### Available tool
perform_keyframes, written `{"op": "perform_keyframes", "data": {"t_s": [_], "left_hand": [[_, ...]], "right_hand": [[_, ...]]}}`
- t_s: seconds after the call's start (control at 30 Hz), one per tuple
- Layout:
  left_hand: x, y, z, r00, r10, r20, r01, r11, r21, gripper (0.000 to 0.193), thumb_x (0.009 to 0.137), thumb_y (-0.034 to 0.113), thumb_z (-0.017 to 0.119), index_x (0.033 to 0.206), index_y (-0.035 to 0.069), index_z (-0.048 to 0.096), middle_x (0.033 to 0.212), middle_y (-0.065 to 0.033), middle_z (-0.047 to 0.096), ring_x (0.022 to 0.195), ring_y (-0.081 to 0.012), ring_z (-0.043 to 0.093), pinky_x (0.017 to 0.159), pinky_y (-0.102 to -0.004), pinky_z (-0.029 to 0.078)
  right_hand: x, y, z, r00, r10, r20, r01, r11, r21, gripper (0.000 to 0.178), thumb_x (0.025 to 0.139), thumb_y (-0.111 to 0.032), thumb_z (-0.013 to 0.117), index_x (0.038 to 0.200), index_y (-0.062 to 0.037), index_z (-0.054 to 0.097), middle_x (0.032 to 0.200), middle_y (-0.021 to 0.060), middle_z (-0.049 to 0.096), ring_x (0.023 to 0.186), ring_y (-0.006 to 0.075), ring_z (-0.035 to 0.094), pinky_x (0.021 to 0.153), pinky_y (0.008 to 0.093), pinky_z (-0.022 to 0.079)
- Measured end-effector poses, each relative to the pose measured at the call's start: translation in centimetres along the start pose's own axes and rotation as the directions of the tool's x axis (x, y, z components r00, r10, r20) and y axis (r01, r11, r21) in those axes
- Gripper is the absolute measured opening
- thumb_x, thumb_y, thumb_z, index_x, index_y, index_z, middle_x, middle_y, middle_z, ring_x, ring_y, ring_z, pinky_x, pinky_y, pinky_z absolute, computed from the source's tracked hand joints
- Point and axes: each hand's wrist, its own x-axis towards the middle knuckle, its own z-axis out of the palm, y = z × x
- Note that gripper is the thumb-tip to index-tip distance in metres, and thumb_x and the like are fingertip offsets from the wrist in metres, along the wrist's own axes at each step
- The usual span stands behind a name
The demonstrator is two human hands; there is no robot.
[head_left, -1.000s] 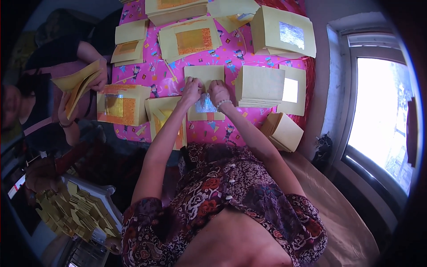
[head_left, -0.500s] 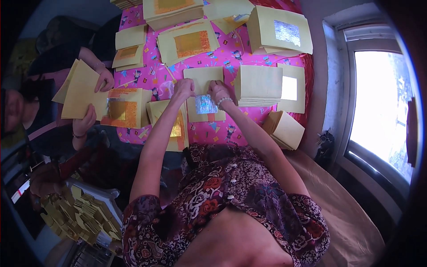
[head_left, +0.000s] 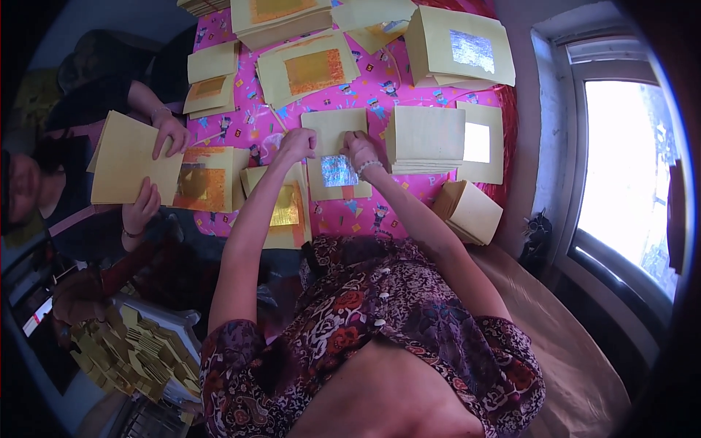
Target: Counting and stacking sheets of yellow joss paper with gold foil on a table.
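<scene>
The head view shows the person's left hand (head_left: 298, 144) with its fingers curled in at the left edge of a yellow sheet (head_left: 336, 125), and the right hand (head_left: 358, 151), also curled, over the sheet's right half; whether either one pinches anything cannot be told. The sheet lies flat on a pink patterned table cover (head_left: 394, 219), straight in front of the person, with a shiny silver square (head_left: 338, 171) on its near half. A beaded bracelet (head_left: 368, 166) circles the right wrist. Just right of the sheet stands a thick stack of plain yellow sheets (head_left: 427, 139), and beyond its right side lies a sheet with a bright white square (head_left: 477, 142). Near left, partly behind the left forearm, is a sheet with a gold square (head_left: 286, 206). At far right sits a stack with a silver patch (head_left: 423, 44). On the left, a co-worker grasps a yellow bundle (head_left: 128, 160) in both hands.
</scene>
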Motion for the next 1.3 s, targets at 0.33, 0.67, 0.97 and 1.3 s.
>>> {"op": "perform_keyframes", "data": {"t_s": [0.33,0.67,0.97,1.3], "left_hand": [[0.0,-2.1,0.2,0.994,0.092,-0.052,-0.099,0.983,-0.156,0.032,0.051,0.008,0.082,0.068,0.005,0.054,0.060,-0.0046,0.058,0.055,-0.0149,0.056,0.051,-0.0308,0.044],[-2.1,2.7,0.6,0.942,-0.110,-0.316,0.140,0.988,0.072,0.051,0.058,0.021,0.082,0.092,0.002,0.048,0.096,-0.0179,0.054,0.090,-0.0317,0.056,0.075,-0.0391,0.047],[-0.7,-0.1,3.6,0.834,-0.326,-0.445,0.272,0.945,-0.184,0.057,0.072,0.029,0.070,0.107,-0.004,0.039,0.105,-0.0261,0.052,0.099,-0.0384,0.053,0.084,-0.0431,0.044],[-1.0,1.8,3.2,0.752,-0.350,-0.558,0.364,0.927,-0.089,0.059,0.072,0.031,0.069,0.109,-0.005,0.041,0.105,-0.0273,0.052,0.103,-0.0399,0.052,0.088,-0.0454,0.043]], "right_hand": [[-0.7,1.6,0.4,0.995,-0.048,-0.086,0.056,0.994,0.091,0.027,0.071,-0.005,0.066,0.092,-0.0037,0.049,0.094,0.0182,0.052,0.088,0.0371,0.054,0.073,0.0443,0.045],[-1.1,0.7,0.0,0.961,-0.275,-0.007,0.246,0.872,-0.424,0.033,0.076,-0.017,0.061,0.103,-0.0039,0.047,0.105,0.0125,0.047,0.097,0.0294,0.053,0.079,0.0370,0.049],[-0.7,0.3,0.3,0.861,-0.508,-0.038,0.381,0.690,-0.615,0.020,0.077,-0.022,0.051,0.090,-0.0059,0.052,0.088,0.0081,0.048,0.094,0.0217,0.050,0.071,0.0353,0.046],[-0.6,1.2,1.5,0.806,-0.590,-0.052,0.399,0.605,-0.689,0.018,0.080,-0.016,0.047,0.091,-0.0027,0.050,0.089,0.0161,0.052,0.086,0.0296,0.054,0.074,0.0380,0.047]]}}
